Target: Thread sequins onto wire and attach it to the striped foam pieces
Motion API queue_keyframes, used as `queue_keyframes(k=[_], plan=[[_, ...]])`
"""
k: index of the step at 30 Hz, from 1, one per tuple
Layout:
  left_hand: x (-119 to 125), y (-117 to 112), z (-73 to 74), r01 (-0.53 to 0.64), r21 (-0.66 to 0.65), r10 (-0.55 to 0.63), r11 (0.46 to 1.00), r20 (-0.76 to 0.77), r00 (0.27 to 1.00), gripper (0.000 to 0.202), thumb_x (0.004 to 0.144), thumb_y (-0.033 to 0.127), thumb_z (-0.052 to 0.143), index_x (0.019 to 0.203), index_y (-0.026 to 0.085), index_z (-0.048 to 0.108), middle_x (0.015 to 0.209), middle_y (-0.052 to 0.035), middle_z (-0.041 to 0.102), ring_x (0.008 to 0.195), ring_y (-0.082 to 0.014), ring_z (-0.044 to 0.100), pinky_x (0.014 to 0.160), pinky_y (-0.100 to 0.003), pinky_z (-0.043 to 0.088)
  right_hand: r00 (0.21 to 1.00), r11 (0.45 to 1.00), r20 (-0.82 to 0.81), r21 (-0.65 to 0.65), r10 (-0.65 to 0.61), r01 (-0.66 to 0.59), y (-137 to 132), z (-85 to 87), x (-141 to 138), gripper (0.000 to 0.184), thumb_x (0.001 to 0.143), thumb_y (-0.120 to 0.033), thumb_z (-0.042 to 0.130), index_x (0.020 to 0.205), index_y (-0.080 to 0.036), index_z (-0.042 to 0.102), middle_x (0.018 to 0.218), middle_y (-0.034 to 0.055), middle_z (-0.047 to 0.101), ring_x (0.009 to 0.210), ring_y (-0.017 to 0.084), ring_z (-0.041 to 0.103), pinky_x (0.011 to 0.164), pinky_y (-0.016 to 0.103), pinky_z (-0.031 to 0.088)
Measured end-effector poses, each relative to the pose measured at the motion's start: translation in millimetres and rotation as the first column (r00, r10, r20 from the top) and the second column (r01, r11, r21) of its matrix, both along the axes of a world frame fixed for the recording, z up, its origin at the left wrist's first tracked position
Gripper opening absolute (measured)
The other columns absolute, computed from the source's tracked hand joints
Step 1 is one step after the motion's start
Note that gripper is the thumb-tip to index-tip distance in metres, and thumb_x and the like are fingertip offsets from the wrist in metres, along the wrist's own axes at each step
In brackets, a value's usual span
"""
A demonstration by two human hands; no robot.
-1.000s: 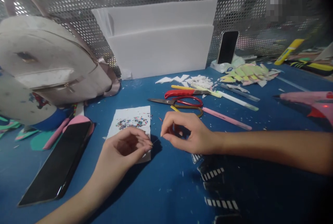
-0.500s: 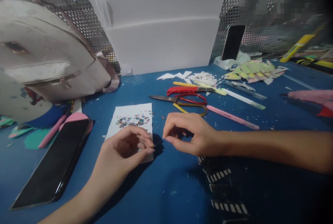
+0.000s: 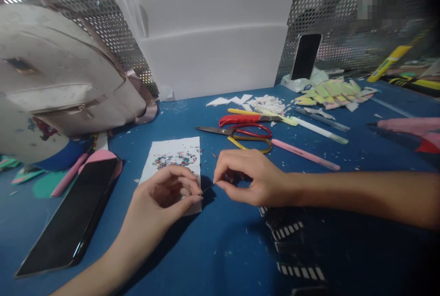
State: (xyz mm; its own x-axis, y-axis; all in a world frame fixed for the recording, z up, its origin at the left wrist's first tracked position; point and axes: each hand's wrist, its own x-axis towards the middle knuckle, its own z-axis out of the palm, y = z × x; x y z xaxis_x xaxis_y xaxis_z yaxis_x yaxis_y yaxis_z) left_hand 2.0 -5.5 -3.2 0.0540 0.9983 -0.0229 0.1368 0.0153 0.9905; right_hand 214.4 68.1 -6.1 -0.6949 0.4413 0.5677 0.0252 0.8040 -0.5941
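Between the fingertips of my two hands runs a thin, straight needle-like strand (image 3: 208,188); whether it is a needle, wire or thread I cannot tell. My left hand (image 3: 167,195) pinches its left end with thumb and fingers. The right end is pinched by thumb and forefinger of my right hand (image 3: 252,178). Under and behind my left hand lies a white paper sheet (image 3: 158,147), partly covered by that hand. Tiny multicoloured beads or sequins (image 3: 175,159) are scattered on the paper. Scissors (image 3: 237,132) with red and yellow handles lie beyond my right hand.
A black phone (image 3: 68,218) lies at left, near a pale backpack (image 3: 75,76). A pink pen (image 3: 305,154), a red-handled cutter (image 3: 240,119) and white scraps (image 3: 268,103) are farther back. A pink glue gun (image 3: 409,126) is at right. Striped black strips (image 3: 300,271) lie in front.
The view has shifted very slightly. Both hands keep nearly the same pose, still pinching the strand between them.
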Motion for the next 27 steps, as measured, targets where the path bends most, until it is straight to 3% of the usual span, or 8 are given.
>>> queue_keyframes(k=[27], plan=[[-2.1,0.9,-1.0,0.024,0.010,-0.025,1.000,0.071,0.997,0.018,0.077,0.015,0.074,0.090,0.022,0.064,0.080,0.0004,0.068,0.075,-0.0111,0.065,0.069,-0.018,0.054,0.999,0.993,0.004,0.105,-0.047,0.046,-0.5,-2.9,-0.7,0.009,0.084,-0.009,0.055,0.082,-0.018,0.056,0.074,-0.0014,0.056,0.067,0.010,0.048,0.062,0.023,0.037]])
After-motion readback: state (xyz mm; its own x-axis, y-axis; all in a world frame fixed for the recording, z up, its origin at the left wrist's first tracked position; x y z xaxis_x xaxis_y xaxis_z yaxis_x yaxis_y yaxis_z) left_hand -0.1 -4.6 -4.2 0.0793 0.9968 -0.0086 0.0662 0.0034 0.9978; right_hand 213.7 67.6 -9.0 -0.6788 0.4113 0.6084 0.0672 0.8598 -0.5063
